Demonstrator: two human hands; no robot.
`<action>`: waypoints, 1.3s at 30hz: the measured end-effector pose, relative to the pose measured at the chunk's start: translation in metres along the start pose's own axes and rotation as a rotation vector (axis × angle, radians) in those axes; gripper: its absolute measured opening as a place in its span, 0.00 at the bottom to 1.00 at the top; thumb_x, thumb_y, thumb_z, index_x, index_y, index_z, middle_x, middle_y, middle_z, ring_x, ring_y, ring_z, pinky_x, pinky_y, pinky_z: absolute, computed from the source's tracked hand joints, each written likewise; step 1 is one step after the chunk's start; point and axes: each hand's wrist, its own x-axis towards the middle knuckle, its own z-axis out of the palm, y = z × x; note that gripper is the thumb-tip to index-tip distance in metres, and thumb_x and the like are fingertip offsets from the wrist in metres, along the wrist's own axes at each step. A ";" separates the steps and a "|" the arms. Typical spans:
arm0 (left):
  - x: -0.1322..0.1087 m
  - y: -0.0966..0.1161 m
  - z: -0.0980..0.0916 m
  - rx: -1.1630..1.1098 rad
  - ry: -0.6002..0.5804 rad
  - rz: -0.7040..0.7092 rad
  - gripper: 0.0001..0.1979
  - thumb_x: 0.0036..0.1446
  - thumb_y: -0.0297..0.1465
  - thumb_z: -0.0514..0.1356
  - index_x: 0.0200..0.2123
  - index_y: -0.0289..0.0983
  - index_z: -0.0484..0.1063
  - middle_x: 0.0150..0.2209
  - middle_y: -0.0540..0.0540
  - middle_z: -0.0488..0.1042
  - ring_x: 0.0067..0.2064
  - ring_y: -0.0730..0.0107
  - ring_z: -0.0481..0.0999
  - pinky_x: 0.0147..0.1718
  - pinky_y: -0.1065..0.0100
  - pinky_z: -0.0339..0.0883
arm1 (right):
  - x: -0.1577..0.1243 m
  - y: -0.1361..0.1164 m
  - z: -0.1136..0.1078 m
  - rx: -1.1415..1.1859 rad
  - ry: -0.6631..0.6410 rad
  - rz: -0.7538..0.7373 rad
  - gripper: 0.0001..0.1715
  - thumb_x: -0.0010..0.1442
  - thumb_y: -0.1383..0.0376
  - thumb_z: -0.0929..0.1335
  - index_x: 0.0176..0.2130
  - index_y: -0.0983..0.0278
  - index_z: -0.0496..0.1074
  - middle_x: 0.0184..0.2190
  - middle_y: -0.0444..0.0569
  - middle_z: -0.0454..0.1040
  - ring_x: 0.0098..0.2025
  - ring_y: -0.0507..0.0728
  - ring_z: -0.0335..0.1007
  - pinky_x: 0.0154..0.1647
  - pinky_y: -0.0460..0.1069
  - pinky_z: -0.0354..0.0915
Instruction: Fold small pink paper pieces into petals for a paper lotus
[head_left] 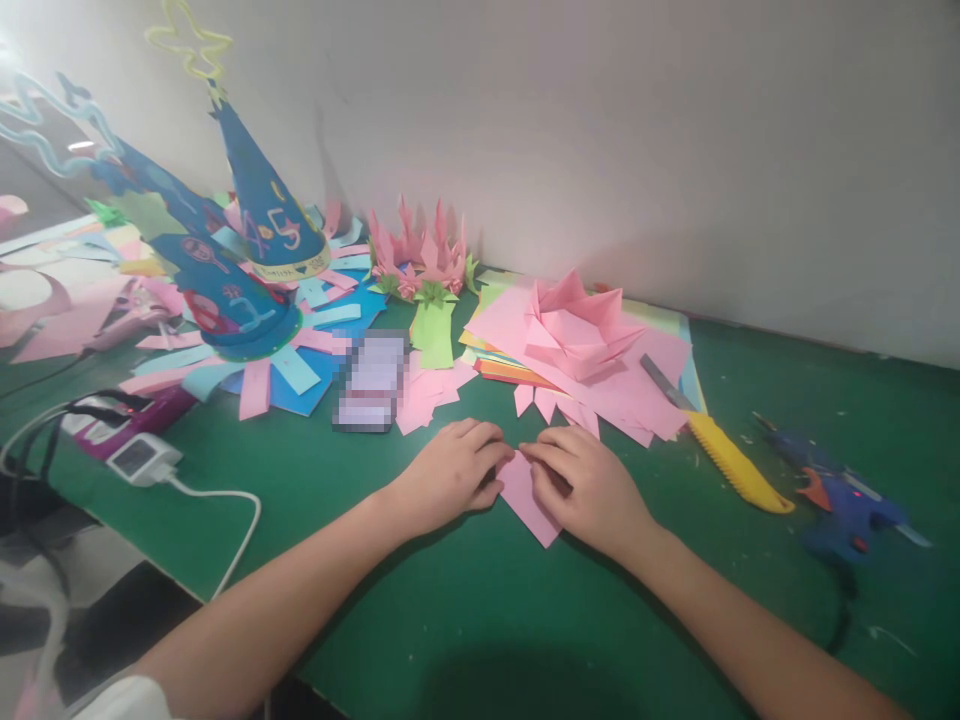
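"What have you got there?"

"A pink sheet [529,500], lying on the green table [390,630] right in front of me, one corner pointing my way. My left hand [450,475] has its fingers bent in close, holding the upper left edge."

"And the other one?"

"My right hand [589,490] is narrow too, fingers curled over the right side of the sheet, holding it. The index fingertip is at the top corner, near my left one."

"What's around you?"

"Just past my left hand lies a phone [371,385], its screen blurred, with pink scraps [427,392] beside it. Behind those stands a pink crown [420,265]. Beyond my right hand, a lotus [574,330] sits on a paper stack [495,325]."

"Further out?"

"On the right, a yellow cutter [739,468], then a blue glue gun [851,510]. On the left, blue cone hats [262,195] and a charger [141,460]."
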 end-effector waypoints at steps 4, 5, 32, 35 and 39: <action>0.000 0.000 0.000 0.006 0.010 -0.021 0.13 0.56 0.33 0.58 0.43 0.34 0.68 0.42 0.42 0.68 0.41 0.60 0.66 0.41 0.60 0.63 | 0.004 -0.003 0.000 0.009 -0.007 0.057 0.07 0.59 0.66 0.64 0.35 0.64 0.71 0.30 0.50 0.72 0.35 0.58 0.67 0.38 0.54 0.63; 0.000 -0.001 0.000 0.002 0.011 -0.011 0.12 0.56 0.33 0.57 0.43 0.34 0.68 0.41 0.42 0.69 0.41 0.61 0.66 0.41 0.61 0.63 | 0.005 -0.003 0.001 0.015 -0.015 0.075 0.06 0.59 0.65 0.64 0.34 0.63 0.71 0.29 0.49 0.72 0.34 0.58 0.67 0.37 0.53 0.63; 0.002 -0.003 -0.001 -0.086 0.078 0.099 0.08 0.60 0.30 0.55 0.39 0.36 0.72 0.39 0.45 0.72 0.39 0.67 0.68 0.41 0.64 0.64 | 0.003 -0.004 0.005 0.060 0.013 0.073 0.07 0.60 0.67 0.64 0.31 0.63 0.71 0.26 0.47 0.72 0.30 0.55 0.64 0.32 0.50 0.60; 0.001 -0.003 -0.002 -0.098 0.079 0.084 0.08 0.59 0.31 0.57 0.39 0.35 0.73 0.38 0.45 0.72 0.39 0.66 0.68 0.41 0.65 0.63 | 0.000 -0.004 0.004 0.003 0.005 -0.041 0.09 0.62 0.69 0.62 0.34 0.64 0.72 0.28 0.48 0.73 0.32 0.55 0.64 0.34 0.51 0.60; 0.001 -0.002 -0.003 -0.079 0.099 0.071 0.08 0.58 0.32 0.58 0.38 0.35 0.73 0.37 0.45 0.73 0.38 0.65 0.68 0.40 0.64 0.63 | -0.001 -0.005 0.002 -0.095 -0.028 -0.150 0.13 0.64 0.69 0.60 0.35 0.66 0.72 0.28 0.51 0.71 0.31 0.55 0.62 0.32 0.51 0.59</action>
